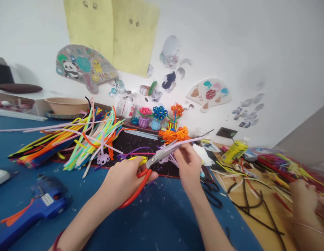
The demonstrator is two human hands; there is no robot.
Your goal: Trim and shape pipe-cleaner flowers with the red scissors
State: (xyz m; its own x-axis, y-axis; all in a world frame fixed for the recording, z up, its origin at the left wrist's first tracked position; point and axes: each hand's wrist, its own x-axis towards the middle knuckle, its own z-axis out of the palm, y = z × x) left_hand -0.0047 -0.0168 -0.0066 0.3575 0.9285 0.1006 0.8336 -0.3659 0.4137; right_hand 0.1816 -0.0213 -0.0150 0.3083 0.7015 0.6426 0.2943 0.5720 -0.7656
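Observation:
My left hand (125, 179) is closed around the handles of the scissors (145, 177), one loop orange-red and the other yellow. Their metal blades point up and to the right, toward my right hand (188, 162). Pinched in my right fingers is a lilac pipe cleaner (191, 140), which lies along the blades near their tips. Whether the blades touch it I cannot tell. Behind the blades, a looped lilac pipe-cleaner flower (164, 157) is partly hidden. Orange pipe-cleaner loops (174, 134) are heaped just beyond.
Many coloured pipe cleaners (94, 139) are piled at left, behind a blue glue gun (39, 209). Three potted pipe-cleaner flowers (156, 118) stand by the wall. Black-handled scissors (213, 193) and a yellow bottle (235, 150) lie right. Another person's hand (305, 202) is at far right.

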